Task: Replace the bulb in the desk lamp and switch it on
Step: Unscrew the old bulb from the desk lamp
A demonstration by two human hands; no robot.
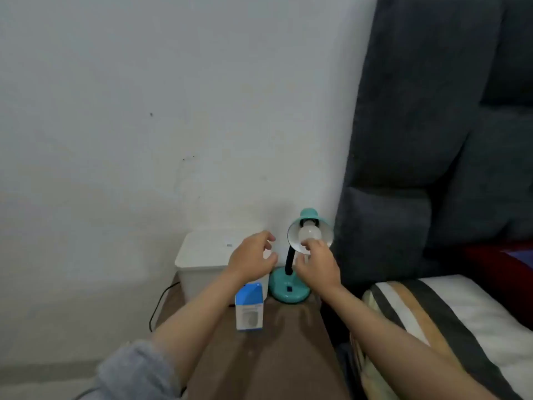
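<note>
A teal desk lamp (289, 290) with a black neck stands on a brown bedside table (288, 342) against the wall. Its shade (326, 230) faces me, and a white bulb (309, 232) sits in the socket. My right hand (317, 262) reaches up to the bulb, its fingertips touching the bulb's lower edge. My left hand (252, 258) hovers left of the lamp, fingers loosely curled, holding nothing. A blue and white bulb box (249, 308) stands upright on the table below my left wrist.
A white lidded box (207, 255) stands at the back left of the table. A black cable (157, 307) hangs down the table's left side. A dark grey padded headboard (432, 140) and a bed with a striped pillow (432, 327) lie close on the right.
</note>
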